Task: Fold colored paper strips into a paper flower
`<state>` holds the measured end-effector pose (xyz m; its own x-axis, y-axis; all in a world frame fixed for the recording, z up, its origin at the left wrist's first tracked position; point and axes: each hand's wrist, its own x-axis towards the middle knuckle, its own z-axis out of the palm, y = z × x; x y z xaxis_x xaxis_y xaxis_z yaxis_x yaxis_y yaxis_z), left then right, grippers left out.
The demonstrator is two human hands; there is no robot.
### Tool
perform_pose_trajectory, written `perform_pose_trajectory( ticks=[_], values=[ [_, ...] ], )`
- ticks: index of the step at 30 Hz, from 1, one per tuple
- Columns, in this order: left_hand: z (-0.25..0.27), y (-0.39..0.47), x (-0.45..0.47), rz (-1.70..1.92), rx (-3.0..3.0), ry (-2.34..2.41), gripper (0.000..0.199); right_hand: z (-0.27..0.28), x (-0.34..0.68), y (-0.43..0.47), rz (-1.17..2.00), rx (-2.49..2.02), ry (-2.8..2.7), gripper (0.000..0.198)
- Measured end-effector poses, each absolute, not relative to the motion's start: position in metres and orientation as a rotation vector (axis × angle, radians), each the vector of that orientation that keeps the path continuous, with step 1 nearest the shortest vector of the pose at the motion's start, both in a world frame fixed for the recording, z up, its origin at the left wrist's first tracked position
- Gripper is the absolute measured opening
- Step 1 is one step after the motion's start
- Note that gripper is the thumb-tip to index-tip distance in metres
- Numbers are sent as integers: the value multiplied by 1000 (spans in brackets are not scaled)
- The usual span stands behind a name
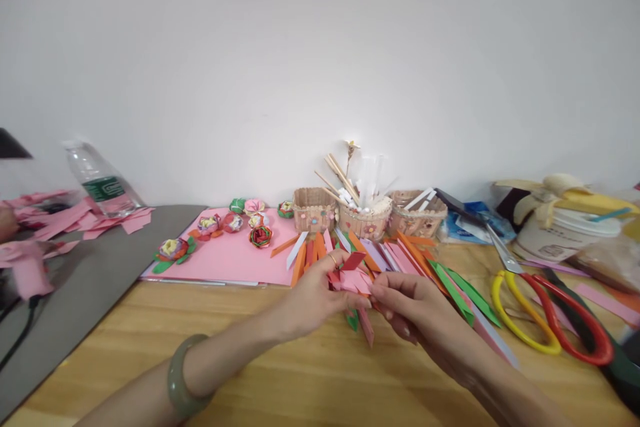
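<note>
Between my two hands is a partly formed paper flower [356,281], pink in the middle with red, orange and green strips sticking out. My left hand [327,290] grips it from the left, thumb in front and fingers behind. My right hand [407,303] pinches its right edge with thumb and forefinger; what lies right under those fingertips is hidden. Folded paper strips [400,257] in orange, purple, pink and green fan out on the table just behind the hands. Finished paper flowers [261,236] rest on pink paper sheets [210,260] to the left.
Three woven baskets [315,210] with sticks and white pieces stand against the wall. Scissors [550,320] with yellow and red handles lie at the right, near a lidded cup [555,233] and a banana peel [565,193]. At the left are a tilted bottle [103,180] and a pink glue gun [30,270].
</note>
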<state>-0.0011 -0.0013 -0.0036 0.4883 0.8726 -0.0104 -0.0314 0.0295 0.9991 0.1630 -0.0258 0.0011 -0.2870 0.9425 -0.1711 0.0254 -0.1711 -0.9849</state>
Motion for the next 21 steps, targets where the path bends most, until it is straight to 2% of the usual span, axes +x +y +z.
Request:
perform_pose_trajectory(
  ticks=[6,13,17,21],
  values=[
    [-4,-4,-1,913,1283,722,48,2,161,-27,1510,-1213,-1383,32],
    [-3,-1,-7,866,978,510,38,4,168,-26,1201,-1246,-1360,34],
    [-3,1,-9,855,809,483,27,4,167,-22,1089,-1276,-1339,22],
    [-4,-4,-4,843,736,475,22,6,162,-23,1118,-1180,-1526,30]
  ],
)
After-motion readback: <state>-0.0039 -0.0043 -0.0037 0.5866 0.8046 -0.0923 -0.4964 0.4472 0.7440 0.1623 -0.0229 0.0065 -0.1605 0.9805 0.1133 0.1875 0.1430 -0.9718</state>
